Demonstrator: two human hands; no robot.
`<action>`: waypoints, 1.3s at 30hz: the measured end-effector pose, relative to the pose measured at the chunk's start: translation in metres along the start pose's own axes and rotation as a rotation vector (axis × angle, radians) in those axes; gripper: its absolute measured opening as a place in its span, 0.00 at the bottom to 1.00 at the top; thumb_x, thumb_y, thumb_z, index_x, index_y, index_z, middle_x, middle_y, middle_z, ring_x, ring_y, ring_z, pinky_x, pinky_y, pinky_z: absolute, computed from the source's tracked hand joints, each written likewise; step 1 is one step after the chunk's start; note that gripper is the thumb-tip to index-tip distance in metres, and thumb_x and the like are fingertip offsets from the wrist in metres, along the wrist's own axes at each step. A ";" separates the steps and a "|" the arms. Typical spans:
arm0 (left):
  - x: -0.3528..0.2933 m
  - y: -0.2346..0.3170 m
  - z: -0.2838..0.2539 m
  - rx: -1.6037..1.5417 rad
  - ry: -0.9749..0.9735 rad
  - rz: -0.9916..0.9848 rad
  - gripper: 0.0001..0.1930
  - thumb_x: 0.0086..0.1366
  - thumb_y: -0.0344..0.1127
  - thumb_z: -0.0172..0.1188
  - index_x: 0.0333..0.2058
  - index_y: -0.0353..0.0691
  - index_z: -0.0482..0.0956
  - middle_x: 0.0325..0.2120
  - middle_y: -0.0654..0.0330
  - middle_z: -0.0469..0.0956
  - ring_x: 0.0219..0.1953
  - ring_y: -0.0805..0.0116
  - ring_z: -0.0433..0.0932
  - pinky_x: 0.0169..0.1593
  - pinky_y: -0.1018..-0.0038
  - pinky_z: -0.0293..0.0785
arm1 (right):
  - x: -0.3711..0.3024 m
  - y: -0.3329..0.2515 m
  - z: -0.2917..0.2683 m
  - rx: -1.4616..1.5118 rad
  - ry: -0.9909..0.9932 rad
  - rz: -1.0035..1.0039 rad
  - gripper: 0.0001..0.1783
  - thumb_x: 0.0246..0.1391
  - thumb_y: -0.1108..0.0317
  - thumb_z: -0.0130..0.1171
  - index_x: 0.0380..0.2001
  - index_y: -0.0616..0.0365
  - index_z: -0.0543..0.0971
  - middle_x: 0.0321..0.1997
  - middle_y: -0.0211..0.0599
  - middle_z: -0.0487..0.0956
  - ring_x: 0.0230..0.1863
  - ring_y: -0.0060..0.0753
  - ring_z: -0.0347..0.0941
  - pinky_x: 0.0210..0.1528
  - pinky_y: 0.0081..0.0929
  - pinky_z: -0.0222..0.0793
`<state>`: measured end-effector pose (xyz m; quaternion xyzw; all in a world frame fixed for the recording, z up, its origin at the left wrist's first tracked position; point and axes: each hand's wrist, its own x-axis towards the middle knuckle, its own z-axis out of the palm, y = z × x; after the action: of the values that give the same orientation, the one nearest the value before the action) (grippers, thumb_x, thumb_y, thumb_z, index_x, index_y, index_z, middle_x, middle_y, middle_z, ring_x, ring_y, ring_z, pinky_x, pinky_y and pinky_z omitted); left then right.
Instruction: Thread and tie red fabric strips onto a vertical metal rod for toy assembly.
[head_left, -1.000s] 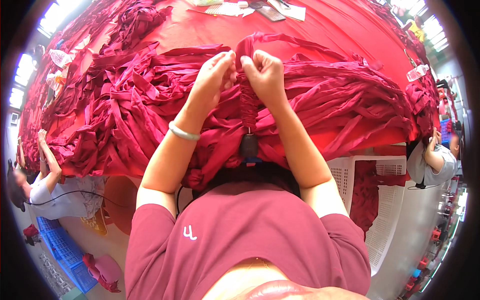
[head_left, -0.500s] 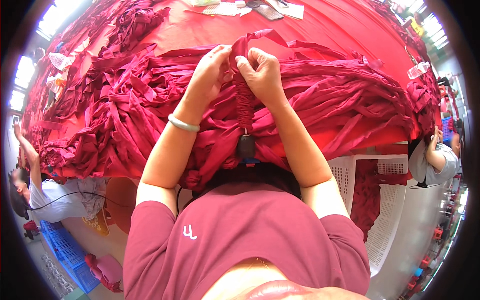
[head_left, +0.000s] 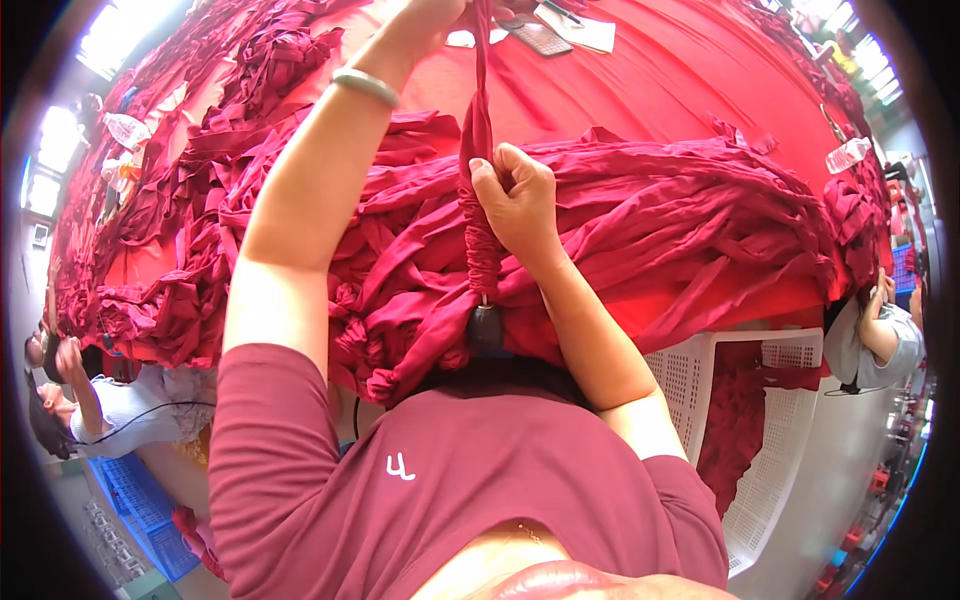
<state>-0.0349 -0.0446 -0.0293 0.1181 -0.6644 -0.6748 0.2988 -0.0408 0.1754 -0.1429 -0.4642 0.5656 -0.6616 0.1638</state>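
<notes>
A dark red fabric strip (head_left: 480,115) runs taut from the top edge down to my right hand. Below that hand the cloth is bunched in tight gathers (head_left: 482,255) around a thin metal rod, whose black holder (head_left: 486,327) stands at the table's near edge. My right hand (head_left: 518,198) is closed, pinching the strip between thumb and bent fingers just above the gathers. My left hand (head_left: 432,18) reaches far forward at the strip's upper part; the top edge cuts off most of its fingers, but the tight strip leads to it.
Heaps of dark red strips (head_left: 690,215) cover the near side of the red-covered table (head_left: 630,90). A phone-like device (head_left: 538,38) and papers lie at the back. At right is a white perforated basket (head_left: 770,480) with red cloth. Other people (head_left: 130,405) sit at both sides.
My left hand has moved forward and up from beside the right hand, and the strip is stretched straight. My right hand has come slightly nearer. The gathered part is shorter.
</notes>
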 end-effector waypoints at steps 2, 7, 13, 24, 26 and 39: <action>0.025 0.000 -0.026 0.517 0.090 0.243 0.15 0.72 0.38 0.47 0.51 0.35 0.71 0.37 0.50 0.81 0.31 0.62 0.81 0.37 0.65 0.77 | 0.000 -0.006 0.005 0.025 -0.021 -0.005 0.20 0.56 0.72 0.59 0.16 0.62 0.62 0.14 0.30 0.56 0.20 0.18 0.50 0.21 0.27 0.51; 0.016 -0.007 -0.042 1.355 0.056 -0.039 0.16 0.69 0.42 0.54 0.46 0.35 0.76 0.23 0.52 0.80 0.23 0.57 0.79 0.35 0.60 0.76 | -0.002 0.000 0.001 -0.009 0.001 -0.025 0.19 0.57 0.73 0.58 0.17 0.61 0.62 0.15 0.28 0.56 0.20 0.16 0.50 0.21 0.26 0.50; -0.077 -0.024 -0.025 0.648 -0.123 -0.410 0.25 0.69 0.57 0.54 0.31 0.37 0.79 0.23 0.64 0.79 0.21 0.76 0.74 0.24 0.80 0.67 | -0.004 0.005 -0.002 0.121 -0.014 0.059 0.18 0.56 0.73 0.58 0.17 0.61 0.63 0.16 0.25 0.55 0.21 0.14 0.50 0.21 0.24 0.50; -0.168 -0.063 0.024 -0.216 0.154 -0.169 0.03 0.71 0.32 0.55 0.35 0.43 0.73 0.21 0.73 0.70 0.20 0.87 0.63 0.25 0.88 0.60 | -0.010 -0.009 -0.001 0.027 -0.020 0.006 0.17 0.54 0.73 0.61 0.18 0.61 0.65 0.15 0.24 0.58 0.21 0.14 0.52 0.21 0.22 0.52; -0.180 -0.064 0.028 -0.224 0.102 -0.188 0.04 0.71 0.33 0.55 0.34 0.43 0.73 0.21 0.73 0.69 0.20 0.87 0.63 0.24 0.88 0.60 | -0.015 -0.006 -0.006 0.022 -0.054 0.045 0.16 0.55 0.72 0.60 0.18 0.60 0.66 0.15 0.23 0.58 0.21 0.13 0.52 0.21 0.22 0.51; -0.165 -0.056 0.019 0.106 0.294 0.143 0.08 0.70 0.32 0.54 0.44 0.36 0.78 0.28 0.68 0.76 0.29 0.83 0.72 0.32 0.85 0.68 | 0.020 -0.011 -0.003 -0.170 -0.154 -0.021 0.18 0.58 0.60 0.60 0.26 0.66 0.74 0.18 0.38 0.72 0.22 0.23 0.66 0.27 0.29 0.64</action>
<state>0.0715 0.0595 -0.1212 0.1839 -0.6548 -0.5913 0.4335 -0.0504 0.1662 -0.1240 -0.5319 0.6004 -0.5754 0.1599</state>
